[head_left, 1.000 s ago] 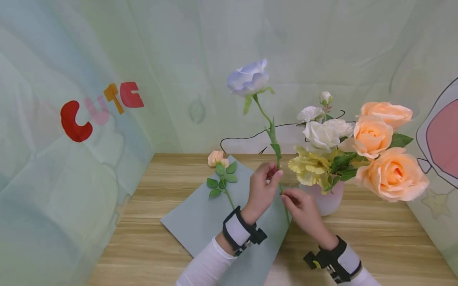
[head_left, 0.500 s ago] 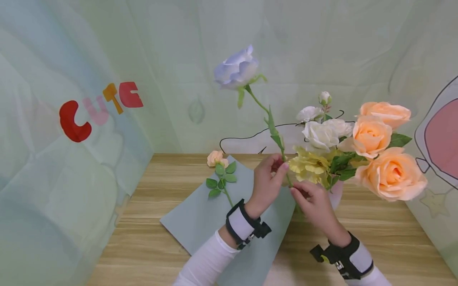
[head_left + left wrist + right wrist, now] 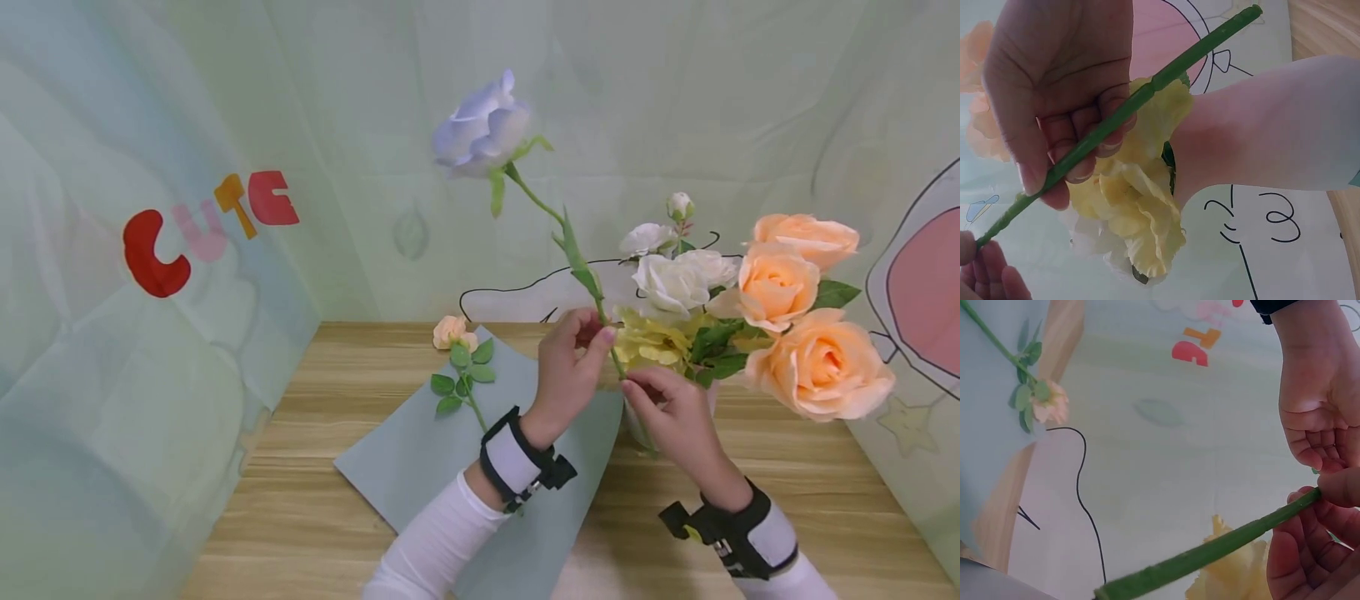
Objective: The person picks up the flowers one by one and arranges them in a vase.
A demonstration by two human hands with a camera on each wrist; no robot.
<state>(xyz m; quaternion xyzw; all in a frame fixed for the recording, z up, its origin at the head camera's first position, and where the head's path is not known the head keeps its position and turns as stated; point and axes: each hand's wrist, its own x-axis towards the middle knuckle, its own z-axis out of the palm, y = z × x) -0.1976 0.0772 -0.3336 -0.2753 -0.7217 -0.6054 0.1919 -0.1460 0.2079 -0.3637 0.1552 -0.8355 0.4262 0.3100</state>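
A pale purple flower (image 3: 483, 129) on a long green stem is held up at a slant, its bloom leaning left. My left hand (image 3: 573, 367) pinches the stem below its leaves. Just lower, my right hand (image 3: 675, 417) pinches the same stem between thumb and fingers; in the left wrist view the right hand (image 3: 1063, 81) has the bare stem (image 3: 1154, 84) running past it to a cut end. Behind the right hand stands a pinkish vase (image 3: 1272, 125), mostly hidden in the head view. It holds a yellow flower (image 3: 652, 337), white roses (image 3: 671, 283) and peach roses (image 3: 832, 367).
A grey-blue sheet (image 3: 420, 467) lies on the wooden table (image 3: 285, 483) left of the vase. On it rests a small peach flower (image 3: 453, 333) with green leaves. A printed cloth backdrop (image 3: 360, 150) stands behind and along both sides.
Both hands have moved up and to the right along with the stem. The purple bloom has risen and tipped further left. The vase flowers stay put.
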